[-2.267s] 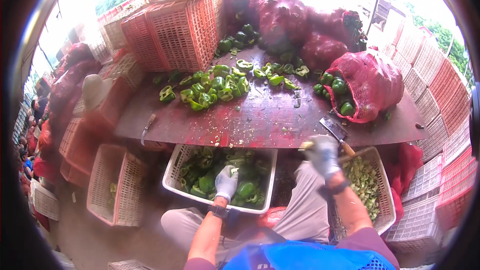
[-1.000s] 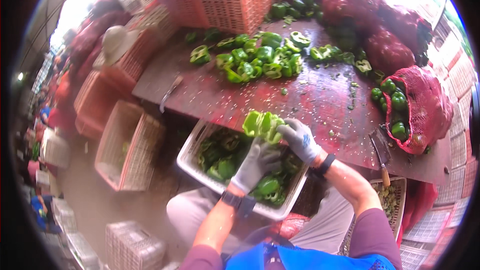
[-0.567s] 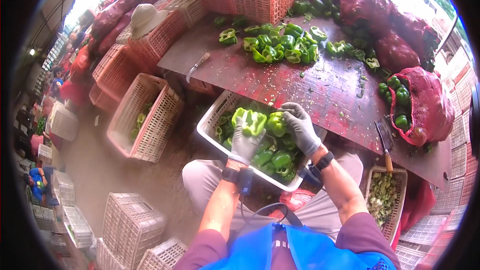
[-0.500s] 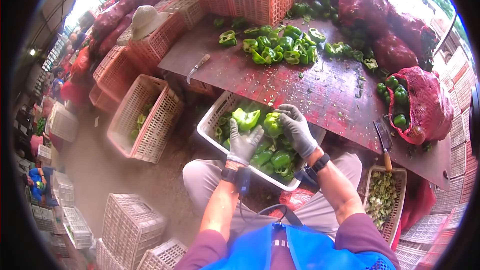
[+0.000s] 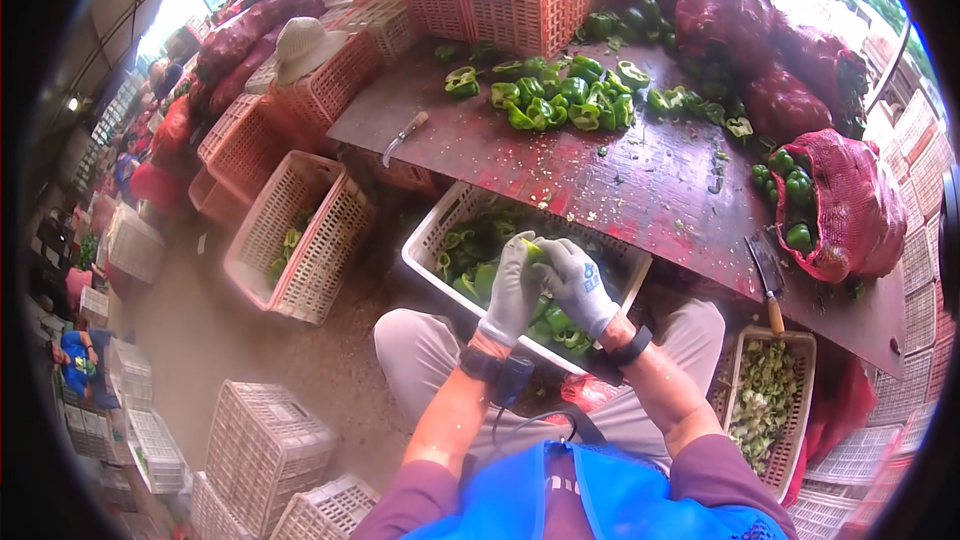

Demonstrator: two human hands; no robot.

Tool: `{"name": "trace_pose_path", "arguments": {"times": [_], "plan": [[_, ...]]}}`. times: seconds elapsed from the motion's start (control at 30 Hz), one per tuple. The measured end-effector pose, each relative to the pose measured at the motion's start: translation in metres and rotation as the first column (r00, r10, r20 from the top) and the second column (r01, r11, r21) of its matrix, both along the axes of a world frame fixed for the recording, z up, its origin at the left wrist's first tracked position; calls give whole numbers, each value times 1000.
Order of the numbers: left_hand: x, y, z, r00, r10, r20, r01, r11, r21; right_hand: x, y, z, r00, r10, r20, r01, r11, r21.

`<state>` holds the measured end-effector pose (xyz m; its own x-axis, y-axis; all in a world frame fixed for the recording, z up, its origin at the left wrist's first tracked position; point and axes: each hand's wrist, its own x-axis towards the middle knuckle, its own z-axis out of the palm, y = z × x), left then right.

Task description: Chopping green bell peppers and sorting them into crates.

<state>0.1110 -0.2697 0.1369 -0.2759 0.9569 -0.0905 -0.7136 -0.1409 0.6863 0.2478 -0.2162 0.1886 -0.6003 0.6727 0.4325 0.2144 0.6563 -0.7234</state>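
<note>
Both of my grey-gloved hands meet over a white plastic crate (image 5: 420, 258) between my knees. My left hand (image 5: 513, 285) is closed, its fingers against those of my right hand (image 5: 580, 285), which is also curled in. Between the fingertips shows a bit of bright green bell pepper (image 5: 535, 251); the gloves hide most of it. Below, the crate holds many cut green pepper pieces (image 5: 485, 280). On the dark red tabletop beyond lies a heap of halved green peppers (image 5: 570, 95).
A hooked knife (image 5: 405, 138) lies on the table's left, a cleaver (image 5: 768, 285) at its right edge. A red mesh sack (image 5: 860, 205) spills whole peppers. A crate of pepper cores (image 5: 765, 405) stands right; a pinkish crate (image 5: 335, 255) and stacked crates (image 5: 265, 450) stand left.
My hands were apart, each with an opened pepper piece; now they have come together and closed over one piece. The piece that was by my left hand is no longer seen there.
</note>
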Motion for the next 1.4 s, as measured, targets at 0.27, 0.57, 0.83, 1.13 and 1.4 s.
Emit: {"name": "trace_pose_path", "arguments": {"times": [0.27, 0.57, 0.83, 1.13, 1.4], "plan": [[-13, 6, -11, 635, 35, -772, -142, 987, -72, 7, 5, -11, 994, 42, 97, -34, 996, -79], [-8, -1, 20, 571, -213, -793, 197, 973, -119, 40, -20, -6, 973, 96, -210, -224, 614, -757], [36, 6, 25, 825, -293, -484, 156, 940, -305, 63, -21, 11, 985, -97, 142, 54, 959, 278], [-16, 49, -63, -79, -406, -911, -211, 900, -382, 248, 42, 4, 786, -397, 474, 181, 881, 438], [12, 69, -175, -626, -602, -496, -227, 749, -622, 398, 59, 17, 81, -485, 871, 544, 754, 369]]}}
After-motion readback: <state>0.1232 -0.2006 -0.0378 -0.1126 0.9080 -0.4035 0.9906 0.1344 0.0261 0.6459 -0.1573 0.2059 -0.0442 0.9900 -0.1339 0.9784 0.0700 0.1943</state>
